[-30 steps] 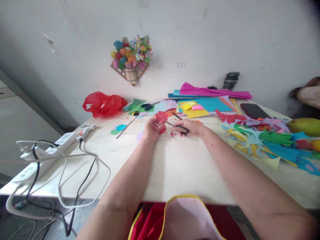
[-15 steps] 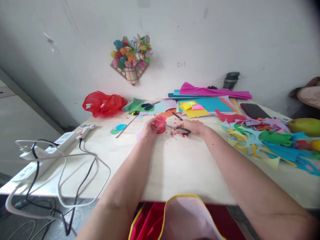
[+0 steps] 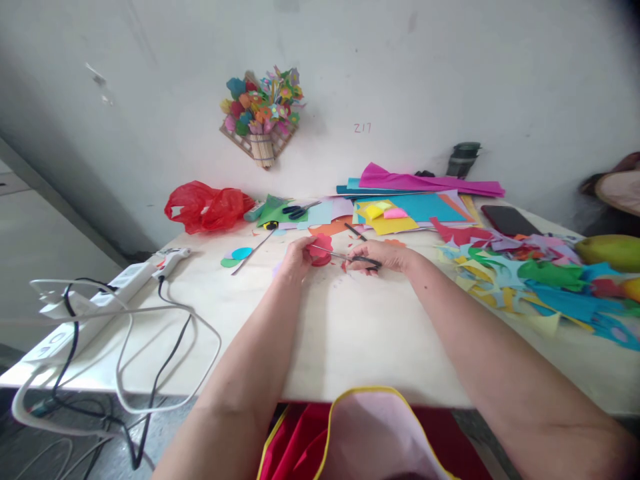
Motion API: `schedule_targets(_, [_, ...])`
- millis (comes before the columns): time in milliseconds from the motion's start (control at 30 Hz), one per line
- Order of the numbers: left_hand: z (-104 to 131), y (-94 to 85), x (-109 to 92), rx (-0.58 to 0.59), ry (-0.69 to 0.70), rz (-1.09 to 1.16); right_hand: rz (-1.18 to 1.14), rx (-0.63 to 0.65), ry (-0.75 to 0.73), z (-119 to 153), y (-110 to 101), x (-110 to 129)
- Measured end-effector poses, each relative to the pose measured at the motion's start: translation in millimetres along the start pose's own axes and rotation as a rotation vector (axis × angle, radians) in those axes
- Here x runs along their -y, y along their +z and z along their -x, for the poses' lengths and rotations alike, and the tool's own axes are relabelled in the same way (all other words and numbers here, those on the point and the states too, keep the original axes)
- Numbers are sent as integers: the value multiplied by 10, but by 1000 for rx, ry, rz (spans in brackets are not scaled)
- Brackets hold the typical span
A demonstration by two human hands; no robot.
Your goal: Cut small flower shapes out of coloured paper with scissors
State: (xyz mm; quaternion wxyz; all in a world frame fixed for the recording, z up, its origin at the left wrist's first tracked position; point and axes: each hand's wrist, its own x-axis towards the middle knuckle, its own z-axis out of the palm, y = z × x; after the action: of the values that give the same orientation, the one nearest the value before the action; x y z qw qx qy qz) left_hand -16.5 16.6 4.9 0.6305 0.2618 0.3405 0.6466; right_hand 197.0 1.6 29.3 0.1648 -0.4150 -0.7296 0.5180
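My left hand (image 3: 299,257) pinches the edge of a red paper piece (image 3: 321,245) with a scalloped outline, over the middle of the table (image 3: 345,347). In my right hand (image 3: 377,256) is a pair of black-handled scissors (image 3: 366,261), its fingers closed round the handles. The blades point left and lie across the red paper. Small red scraps and an orange paper flower (image 3: 395,243) are near my right hand.
A red plastic bag (image 3: 207,208), second scissors (image 3: 296,212) and coloured paper sheets (image 3: 425,208) lie at the back. Cut scraps (image 3: 530,273), a phone (image 3: 510,221) and a yellow-green fruit (image 3: 607,252) are right; a power strip (image 3: 95,310) with cables is left.
The scissor blades have closed somewhat and tilted slightly against the red paper. Both hands stay in nearly the same place.
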Motion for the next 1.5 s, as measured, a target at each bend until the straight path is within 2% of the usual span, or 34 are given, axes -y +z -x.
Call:
schedule_targets(333, [-9, -30, 10, 66, 35, -47, 8, -9, -34, -9, 13, -27])
schedule_targets(533, [-16, -39, 16, 80, 57, -69, -5, -12, -2, -19, 2, -18])
schedule_targets(1100, [-5, -41, 13, 127, 66, -69, -18, -12, -27, -37, -12, -29])
schedule_targets(1500, [-6, -27, 17, 93, 87, -74, 72, -71, 32, 11, 33, 49])
